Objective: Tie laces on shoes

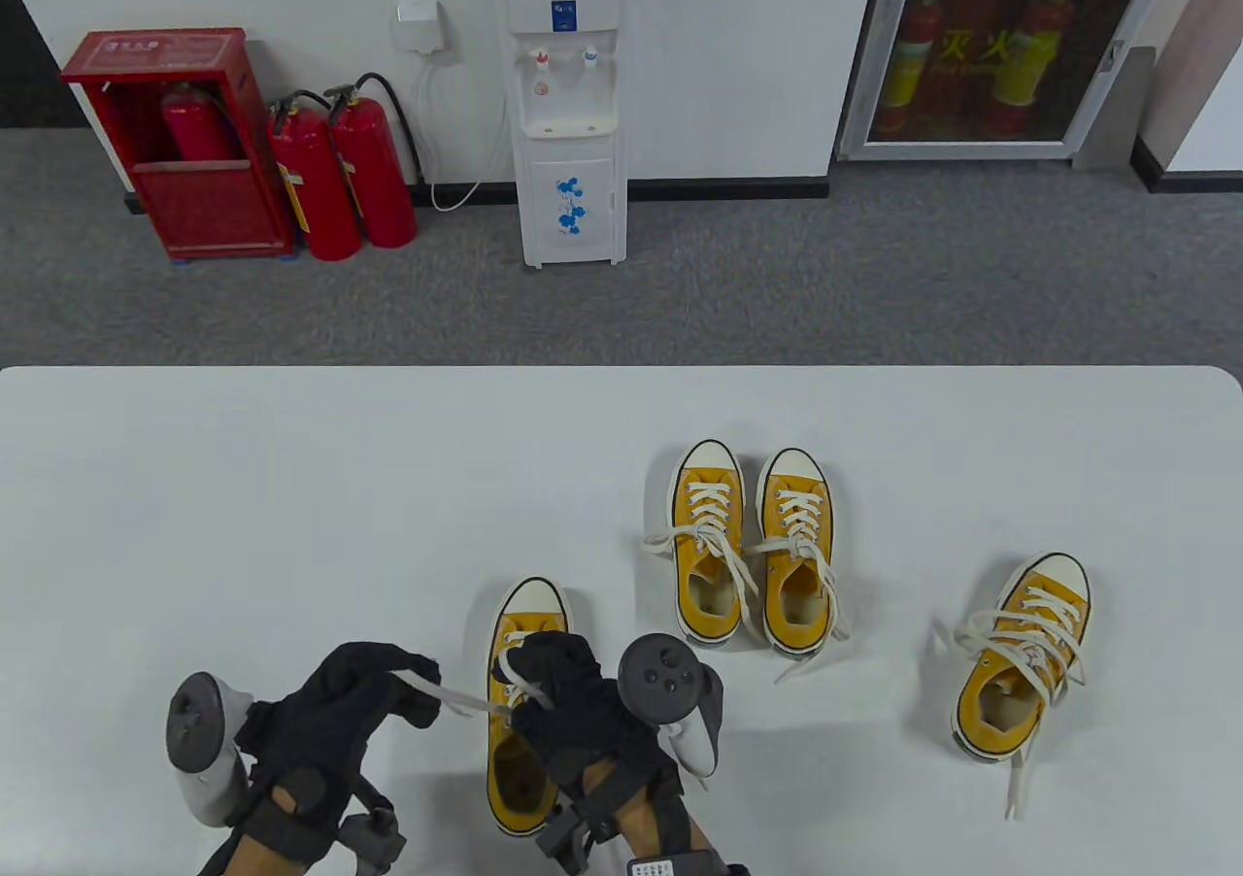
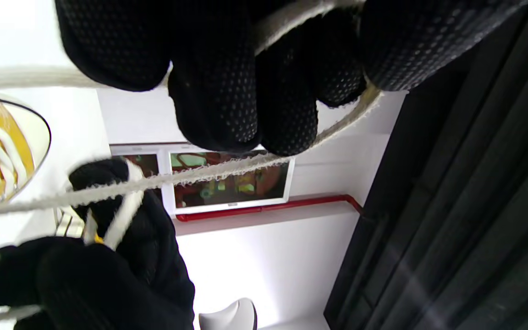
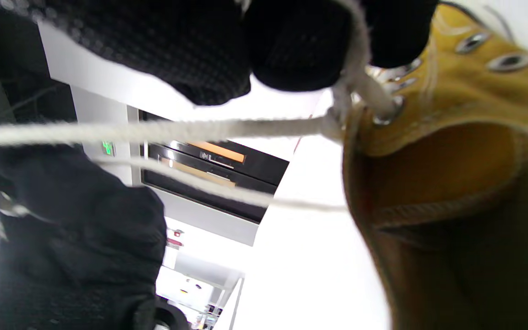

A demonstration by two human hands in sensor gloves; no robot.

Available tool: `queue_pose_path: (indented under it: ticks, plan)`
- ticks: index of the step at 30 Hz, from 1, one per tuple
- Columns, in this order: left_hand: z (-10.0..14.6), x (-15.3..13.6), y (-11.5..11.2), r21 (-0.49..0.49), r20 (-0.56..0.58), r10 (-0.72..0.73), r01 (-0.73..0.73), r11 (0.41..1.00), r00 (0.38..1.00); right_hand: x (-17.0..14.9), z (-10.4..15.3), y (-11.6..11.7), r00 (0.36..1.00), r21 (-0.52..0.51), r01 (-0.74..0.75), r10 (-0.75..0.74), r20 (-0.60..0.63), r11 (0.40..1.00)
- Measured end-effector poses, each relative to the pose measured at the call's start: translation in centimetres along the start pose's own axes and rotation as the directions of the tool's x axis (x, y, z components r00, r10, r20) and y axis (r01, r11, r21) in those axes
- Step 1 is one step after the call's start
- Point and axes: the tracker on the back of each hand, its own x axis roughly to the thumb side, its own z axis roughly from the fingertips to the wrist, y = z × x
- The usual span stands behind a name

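Observation:
A yellow canvas shoe (image 1: 520, 721) with white laces lies at the table's front, toe pointing away. My left hand (image 1: 384, 687) is left of it and grips one white lace (image 1: 456, 699), stretched out to the left; the lace runs between the fingers in the left wrist view (image 2: 209, 176). My right hand (image 1: 558, 687) is over the shoe's eyelets and holds the other lace there (image 3: 353, 68). The shoe's opening fills the right wrist view (image 3: 452, 183). The crossing point of the laces is partly hidden under the right hand.
A pair of yellow shoes (image 1: 753, 551) with loose laces stands side by side at mid table. A single yellow shoe (image 1: 1024, 657) lies at the right, lace trailing toward the front edge. Beyond the table's far edge (image 1: 621, 368) are a water dispenser and fire extinguishers.

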Motion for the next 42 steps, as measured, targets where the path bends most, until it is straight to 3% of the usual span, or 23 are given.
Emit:
queue_pose_path:
  ticks: [9,13,18,23,27,36,42]
  plan:
    - [-0.1,0.1,-0.2,-0.022,0.017,0.062,-0.062,0.998,0.998,1.8,0.2,2.3,0.934,0.019,-0.348,0.345,0.090,0.937]
    - [-0.1,-0.5,0.1,0.010,-0.015,0.042,-0.042,0.999,0.999,2.3,0.5,2.7,0.905,0.014,-0.409,0.403,0.135,0.913]
    - [-0.5,-2.4,0.4,0.065,-0.129,-0.017,0.025,0.998,0.992,2.0,0.4,2.5,0.929,0.039,-0.349,0.341,0.142,0.936]
    - [-1.2,-4.5,0.4,0.045,-0.263,-0.154,0.172,0.984,0.952,1.1,0.0,1.7,0.970,0.067,-0.225,0.218,0.106,0.972]
    - [-1.3,-5.3,0.1,0.029,-0.321,-0.188,0.208,0.978,0.928,-0.1,-0.3,1.1,0.994,0.083,-0.091,0.087,0.060,0.992]
    - [-1.5,-6.3,0.0,-0.027,-0.380,-0.521,0.554,0.832,0.764,-1.4,-0.3,0.4,0.995,0.069,0.093,-0.094,0.012,0.993]
    - [-1.8,-6.6,-1.2,-0.126,-0.372,-0.714,0.730,0.672,0.593,-1.6,-0.2,0.3,0.987,0.069,0.162,-0.162,0.004,0.984]
